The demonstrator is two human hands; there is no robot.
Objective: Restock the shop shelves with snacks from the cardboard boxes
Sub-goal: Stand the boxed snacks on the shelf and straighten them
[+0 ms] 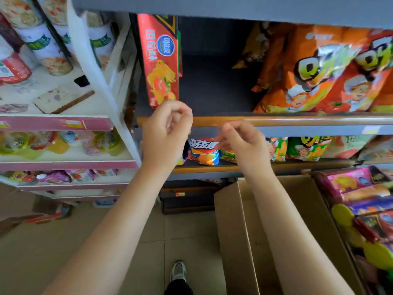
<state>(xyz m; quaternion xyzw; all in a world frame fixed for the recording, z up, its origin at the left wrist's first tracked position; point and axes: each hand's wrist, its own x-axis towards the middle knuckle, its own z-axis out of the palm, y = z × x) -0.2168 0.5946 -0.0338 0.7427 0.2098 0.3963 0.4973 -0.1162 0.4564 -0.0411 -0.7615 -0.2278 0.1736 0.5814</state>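
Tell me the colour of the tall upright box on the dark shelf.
Red box, with yellow chips pictured; head view.

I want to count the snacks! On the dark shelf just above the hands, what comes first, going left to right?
Red box of crisps standing upright → bare dark shelf → orange snack bags.

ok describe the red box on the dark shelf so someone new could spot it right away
Find the dark shelf with the wooden front rail, level with the person's hands. At its left end, across a bare gap from the orange snack bags, one tall red box stands upright just above the left hand. It is the only flat-sided box there, with a blue oval logo and pictured chips.
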